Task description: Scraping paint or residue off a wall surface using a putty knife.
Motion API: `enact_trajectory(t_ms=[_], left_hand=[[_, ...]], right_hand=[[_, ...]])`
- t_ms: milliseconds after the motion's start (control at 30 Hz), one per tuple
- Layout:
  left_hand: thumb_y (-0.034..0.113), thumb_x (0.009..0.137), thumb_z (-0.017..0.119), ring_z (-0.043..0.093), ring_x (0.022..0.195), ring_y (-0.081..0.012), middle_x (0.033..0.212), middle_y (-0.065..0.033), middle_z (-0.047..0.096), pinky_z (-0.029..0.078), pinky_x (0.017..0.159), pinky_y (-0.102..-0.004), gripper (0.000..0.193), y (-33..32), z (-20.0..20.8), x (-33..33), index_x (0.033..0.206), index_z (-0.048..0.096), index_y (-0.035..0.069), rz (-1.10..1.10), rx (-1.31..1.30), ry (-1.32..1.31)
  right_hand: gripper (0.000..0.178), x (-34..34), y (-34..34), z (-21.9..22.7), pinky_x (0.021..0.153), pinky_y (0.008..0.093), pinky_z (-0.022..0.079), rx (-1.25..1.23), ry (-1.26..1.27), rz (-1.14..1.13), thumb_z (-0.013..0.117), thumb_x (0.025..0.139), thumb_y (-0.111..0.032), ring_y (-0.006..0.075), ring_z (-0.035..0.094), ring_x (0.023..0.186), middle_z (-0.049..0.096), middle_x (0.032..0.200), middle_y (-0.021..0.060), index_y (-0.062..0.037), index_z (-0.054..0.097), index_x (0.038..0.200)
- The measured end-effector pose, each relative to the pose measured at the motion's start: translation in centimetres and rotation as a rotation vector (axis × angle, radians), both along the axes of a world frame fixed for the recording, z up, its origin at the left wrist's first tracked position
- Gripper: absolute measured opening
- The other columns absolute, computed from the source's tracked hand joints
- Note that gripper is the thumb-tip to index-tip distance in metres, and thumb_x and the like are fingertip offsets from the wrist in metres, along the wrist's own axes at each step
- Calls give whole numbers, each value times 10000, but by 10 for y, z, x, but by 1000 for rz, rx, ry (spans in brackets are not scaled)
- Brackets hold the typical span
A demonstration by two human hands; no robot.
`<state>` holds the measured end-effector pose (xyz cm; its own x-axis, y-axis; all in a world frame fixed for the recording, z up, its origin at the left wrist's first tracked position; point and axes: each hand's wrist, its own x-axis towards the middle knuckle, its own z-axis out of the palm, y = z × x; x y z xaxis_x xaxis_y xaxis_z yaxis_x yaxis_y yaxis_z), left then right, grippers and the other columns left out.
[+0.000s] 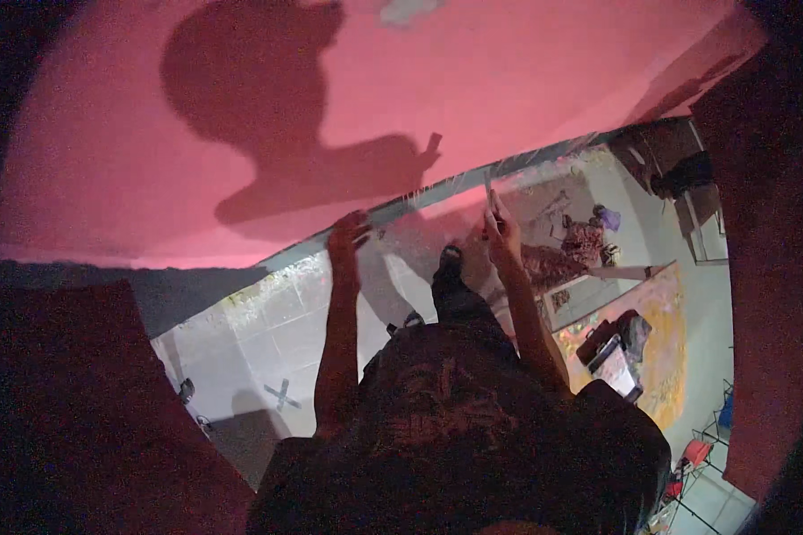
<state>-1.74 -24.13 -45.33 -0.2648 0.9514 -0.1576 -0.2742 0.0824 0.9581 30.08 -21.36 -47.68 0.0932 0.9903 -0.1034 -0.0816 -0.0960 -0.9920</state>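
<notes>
A large pink wall [401, 107] fills the upper part of the head view, with a dark grey band [192, 294] along its lower edge. My right hand [501, 230] is closed on a slim, pale, stick-like tool [490, 189]. The tool's tip points up at the grey band; its exact kind is too blurred to tell. Close to the wall's lower edge, my left hand [348, 234] is raised with its fingers apart and nothing visible in them. Thin pale streaks hang over the band between and beside my hands.
Below me lies a tiled floor [281, 330] with paint spatters near the wall and a dark cross-shaped mark [283, 394]. Reddish crumpled cloth [583, 241] and a purple bundle [608, 218] lie to the right. Nearer are dark bags [632, 334] on a yellow-stained surface [667, 357].
</notes>
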Motion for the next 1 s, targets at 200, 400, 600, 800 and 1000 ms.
enact_trajectory(t_ms=[200, 400, 600, 800, 1000], left_hand=[[166, 1005, 539, 666, 992, -213, 1122, -108, 694, 525, 857, -352, 238, 52, 63, -46, 1149, 645, 8, 408, 252, 352], [35, 923, 643, 604, 1129, -263, 1298, -155, 601, 498, 957, -365, 231, 117, 162, 0, 1152, 674, 28, 722, 589, 1212], [217, 918, 711, 384, 1395, -384, 1483, -178, 470, 422, 1072, -496, 471, 167, 227, 36, 1345, 569, 77, 865, 776, 1187], [703, 744, 719, 99, 1499, -510, 1626, -319, 18, 206, 1167, -645, 1206, 179, 215, -69, 1604, 145, 83, 941, 502, 1704], [831, 608, 728, -82, 1497, -514, 1618, -331, -111, 94, 1161, -704, 1476, 177, 189, -94, 1599, -36, 48, 859, 235, 1521]], right_hand=[[557, 40, 90, 23, 564, 236, 445, 46, -181, -51, 624, 996, -254, 60, 488, 650, 503, 786, -24, -182, 454, 1522], [564, 38, 136, 104, 603, 237, 455, 212, -310, 1, 577, 986, -83, 64, 469, 683, 503, 932, -2, -116, 432, 1530], [625, 5, 177, 164, 637, 235, 452, 603, -522, -71, 603, 907, 12, 111, 499, 813, 514, 1007, 58, -83, 455, 1508], [592, -11, 201, 197, 555, 224, 425, 638, -550, -138, 588, 940, -7, 77, 492, 700, 493, 1023, 44, -101, 456, 1509], [536, -6, 208, 186, 582, 243, 481, 621, -653, -330, 527, 1006, -35, 96, 568, 698, 444, 1382, 130, -134, 439, 1525]])
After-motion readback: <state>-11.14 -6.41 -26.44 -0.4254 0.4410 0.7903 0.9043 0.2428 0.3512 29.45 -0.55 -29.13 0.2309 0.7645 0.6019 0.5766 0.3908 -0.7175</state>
